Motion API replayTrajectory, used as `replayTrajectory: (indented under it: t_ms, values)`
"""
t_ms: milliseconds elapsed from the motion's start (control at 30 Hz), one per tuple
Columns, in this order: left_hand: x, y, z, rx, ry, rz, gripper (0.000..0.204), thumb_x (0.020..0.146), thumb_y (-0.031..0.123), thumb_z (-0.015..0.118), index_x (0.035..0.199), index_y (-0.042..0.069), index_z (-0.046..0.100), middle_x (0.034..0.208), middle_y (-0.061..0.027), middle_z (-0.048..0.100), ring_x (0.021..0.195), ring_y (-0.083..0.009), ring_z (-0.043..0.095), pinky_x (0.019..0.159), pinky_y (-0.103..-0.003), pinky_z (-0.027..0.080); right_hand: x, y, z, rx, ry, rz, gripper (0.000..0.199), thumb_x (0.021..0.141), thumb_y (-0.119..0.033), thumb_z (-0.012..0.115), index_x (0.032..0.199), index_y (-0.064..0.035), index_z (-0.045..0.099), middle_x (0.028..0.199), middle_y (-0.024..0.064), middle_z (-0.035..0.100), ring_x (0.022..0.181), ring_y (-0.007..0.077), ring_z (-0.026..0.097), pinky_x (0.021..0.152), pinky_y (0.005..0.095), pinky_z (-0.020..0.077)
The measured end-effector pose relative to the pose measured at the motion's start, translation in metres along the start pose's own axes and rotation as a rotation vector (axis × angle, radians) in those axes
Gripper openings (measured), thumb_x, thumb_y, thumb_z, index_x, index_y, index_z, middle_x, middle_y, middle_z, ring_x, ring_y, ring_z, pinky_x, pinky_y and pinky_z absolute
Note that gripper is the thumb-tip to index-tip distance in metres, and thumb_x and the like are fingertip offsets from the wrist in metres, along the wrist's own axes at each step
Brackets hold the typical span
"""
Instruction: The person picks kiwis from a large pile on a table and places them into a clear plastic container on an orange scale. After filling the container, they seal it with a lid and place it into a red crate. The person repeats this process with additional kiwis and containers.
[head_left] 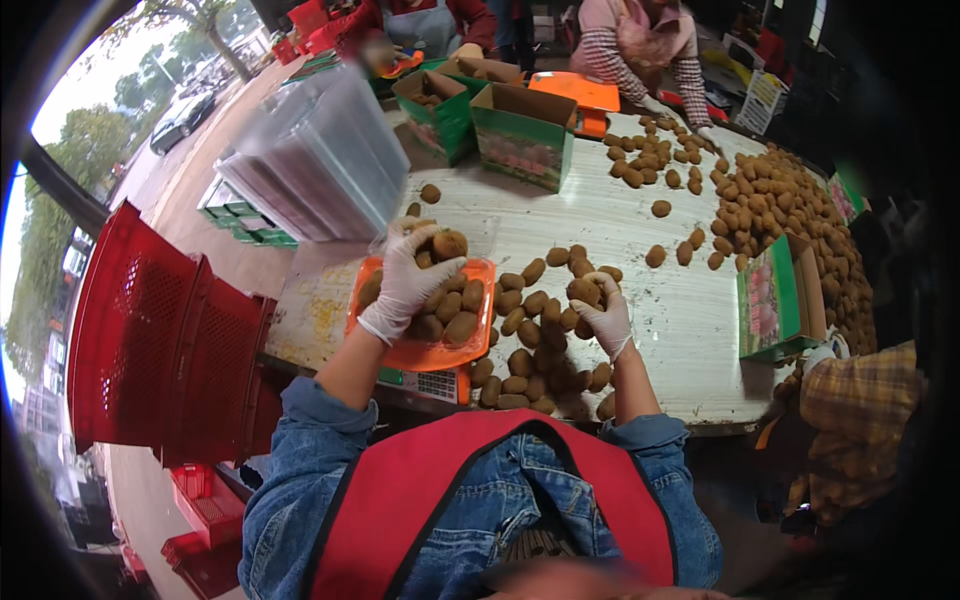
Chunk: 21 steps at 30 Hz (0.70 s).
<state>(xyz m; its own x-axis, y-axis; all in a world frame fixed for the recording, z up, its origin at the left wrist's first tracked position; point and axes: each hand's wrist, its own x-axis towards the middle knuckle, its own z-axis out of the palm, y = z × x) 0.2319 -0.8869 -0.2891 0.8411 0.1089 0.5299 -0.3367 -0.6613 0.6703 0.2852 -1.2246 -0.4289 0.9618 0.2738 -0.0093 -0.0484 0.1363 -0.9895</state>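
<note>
White-gloved, my left hand [404,282] is closed round a kiwifruit [450,244] above a clear plastic box [484,235] of kiwifruit. That box rests on the orange pan [428,356] of a digital scale [437,384]. My right hand [608,322], gloved too, pinches another kiwifruit [583,292] over the loose pile [535,335] to the right of the scale. The palm of my left hand is hidden from view, so I cannot tell whether it holds more than one fruit.
Stacked clear plastic boxes [325,150] stand at the far left, above red crates [150,330]. Green cartons [525,140] and another orange scale [577,92] sit at the back. Kiwifruit are heaped [790,220] on the right, near a green carton [775,305]. Several co-workers surround the table.
</note>
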Motion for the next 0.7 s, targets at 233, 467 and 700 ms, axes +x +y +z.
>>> replayTrajectory:
  t_ms: [233, 467, 700]
  values:
    - [-0.020, -0.062, -0.058, 0.328, 0.046, 0.068, 0.051, 0.067, 0.022, 0.092, 0.111, 0.007, 0.073, 0.124, -0.0163, 0.048, 0.114, -0.0348, 0.054, 0.100, -0.041, 0.049, 0.029, -0.068, 0.173, -0.546, -0.271, -0.385, 0.054, 0.075, -0.027, 0.087, 0.121, -0.0137, 0.060, 0.141, 0.0193, 0.052, 0.124, 0.0387, 0.056, 0.102, 0.0447, 0.0477]
    - [-0.089, -0.118, -0.060, 0.162, 0.256, -0.126, 0.020, 0.091, 0.006, 0.071, 0.111, 0.006, 0.070, 0.114, -0.0108, 0.053, 0.095, -0.0223, 0.059, 0.085, -0.034, 0.053, 0.025, -0.031, 0.193, -0.970, -0.449, -0.370, 0.070, 0.081, -0.033, 0.082, 0.144, -0.0185, 0.054, 0.157, 0.0192, 0.040, 0.144, 0.0420, 0.037, 0.119, 0.0500, 0.0327]
    - [-0.080, -0.137, -0.072, 0.130, -0.020, -0.359, 0.045, 0.090, 0.016, 0.075, 0.132, 0.007, 0.063, 0.129, -0.0122, 0.060, 0.098, -0.0234, 0.064, 0.091, -0.034, 0.052, -0.001, -0.014, 0.131, -0.480, -0.316, -0.176, 0.044, 0.089, -0.016, 0.074, 0.131, -0.0073, 0.061, 0.140, 0.0132, 0.056, 0.123, 0.0258, 0.058, 0.105, 0.0366, 0.0467]
